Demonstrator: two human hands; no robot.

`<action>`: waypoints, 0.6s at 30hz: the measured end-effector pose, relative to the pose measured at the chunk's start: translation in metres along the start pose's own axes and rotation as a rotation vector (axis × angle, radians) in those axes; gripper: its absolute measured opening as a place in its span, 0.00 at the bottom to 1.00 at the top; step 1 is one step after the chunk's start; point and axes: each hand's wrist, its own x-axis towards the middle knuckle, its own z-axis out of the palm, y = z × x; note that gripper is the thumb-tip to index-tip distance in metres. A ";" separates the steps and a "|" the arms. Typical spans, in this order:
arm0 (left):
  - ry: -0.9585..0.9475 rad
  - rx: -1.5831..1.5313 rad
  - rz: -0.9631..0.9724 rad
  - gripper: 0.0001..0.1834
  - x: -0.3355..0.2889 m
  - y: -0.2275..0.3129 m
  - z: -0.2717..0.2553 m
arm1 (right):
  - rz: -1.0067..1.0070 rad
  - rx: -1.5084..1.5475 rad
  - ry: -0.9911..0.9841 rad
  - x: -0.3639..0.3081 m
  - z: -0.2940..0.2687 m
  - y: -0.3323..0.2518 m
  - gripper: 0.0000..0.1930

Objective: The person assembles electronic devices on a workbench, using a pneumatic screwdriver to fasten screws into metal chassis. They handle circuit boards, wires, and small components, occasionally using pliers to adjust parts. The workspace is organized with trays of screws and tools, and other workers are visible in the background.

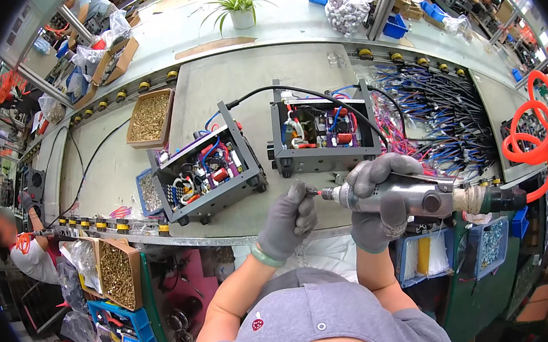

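Note:
My right hand (380, 191), in a grey glove, is wrapped round a silver air screwdriver (423, 198) that lies level, its bit pointing left. A red coiled air hose (530, 124) runs to its back end. My left hand (288, 222), gloved too, is pinched at the tip of the bit; whatever is between its fingers is too small to make out. Just beyond my hands are two open-topped dark grey metal cases, a left case (221, 198) tilted askew and a right case (325, 160) standing squarer. Both show circuit boards and red, blue and white wires inside.
A box of brass-coloured fittings (150, 118) and a blue tray of small screws (149, 191) sit left of the cases. Bundled black cables (444, 107) cover the bench at right. A black cable (306, 90) arches over the right case. Another person (23, 248) is at far left.

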 end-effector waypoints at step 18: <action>0.295 1.441 0.509 0.18 0.057 0.095 0.044 | 0.017 0.068 0.354 0.026 -0.006 -0.042 0.19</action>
